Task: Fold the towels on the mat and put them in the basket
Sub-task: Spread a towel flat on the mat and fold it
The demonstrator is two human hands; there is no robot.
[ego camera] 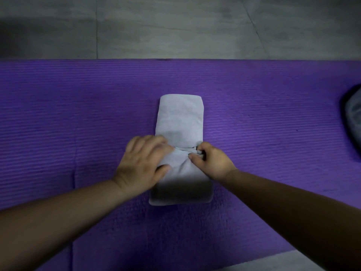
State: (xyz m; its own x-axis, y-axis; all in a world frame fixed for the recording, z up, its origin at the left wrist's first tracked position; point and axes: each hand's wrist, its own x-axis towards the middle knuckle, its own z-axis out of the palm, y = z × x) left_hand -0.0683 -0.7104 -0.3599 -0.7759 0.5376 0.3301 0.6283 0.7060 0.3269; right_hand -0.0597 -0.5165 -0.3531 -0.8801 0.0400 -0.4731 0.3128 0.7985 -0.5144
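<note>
- Step in hand, as I judge it: one towel (180, 116) is partly folded, a long narrow strip running from the near side of the mat (78, 106) toward its far edge, about midway along the mat's length.
- My left hand (142, 163) lies spread over the towel's left edge at mid-length. Its fingers are fairly straight and press the cloth down, and the thumb is on top. The fingertips are blurred, so I can't rule out a light hold on a layer.
- My right hand (212, 163) is narrow: thumb and curled fingers pinch a gathered ridge of cloth at the towel's right edge.
- A crease runs across the strip between the two hands. The far half lies smooth and the near half is rumpled.
- Next move, I think: carry one half over the other along that crease. That calls for both sides travelling together so the edges line up, then a flat press to set it.
- Room: bare mat lies on both sides of the towel and beyond its far end, well short of the mat's far edge and the grey floor (175, 26).
- A dark rounded thing (353, 122) sits at the mat's right end, cut off by the view. I can't tell whether it is the basket.
</note>
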